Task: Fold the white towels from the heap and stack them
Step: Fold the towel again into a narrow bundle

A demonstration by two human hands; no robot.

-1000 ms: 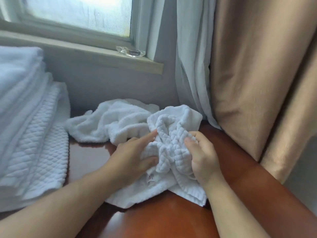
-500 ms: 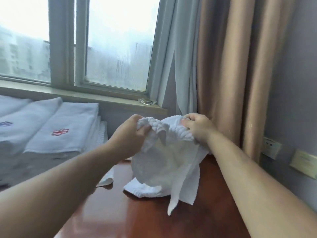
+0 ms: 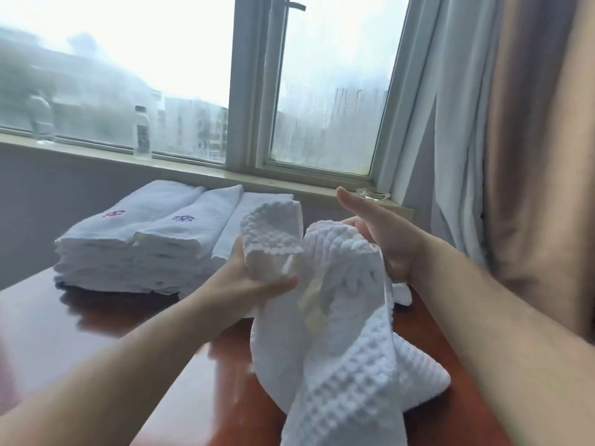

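A white waffle-weave towel [image 3: 347, 365] hangs crumpled between my hands above the red-brown table [image 3: 96, 333], its lower end near the tabletop. My left hand [image 3: 257, 278] grips a bunched corner of it at the upper left. My right hand [image 3: 389, 243] has its fingers tucked behind the towel's upper fold, and its thumb sticks out straight and off the cloth. Folded white towels [image 3: 135, 243] with small embroidered marks lie in stacks at the back left. A scrap of another white towel [image 3: 402, 292] peeks out below my right wrist.
The window sill [image 3: 193, 170] runs behind the table with two clear bottles [image 3: 141, 133] and a glass dish [image 3: 373, 194] on it. Grey and tan curtains [image 3: 515, 156] hang close on the right.
My hands have lifted the towel off the heap and higher up. The camera has tilted up and left. My right thumb has come off the cloth.
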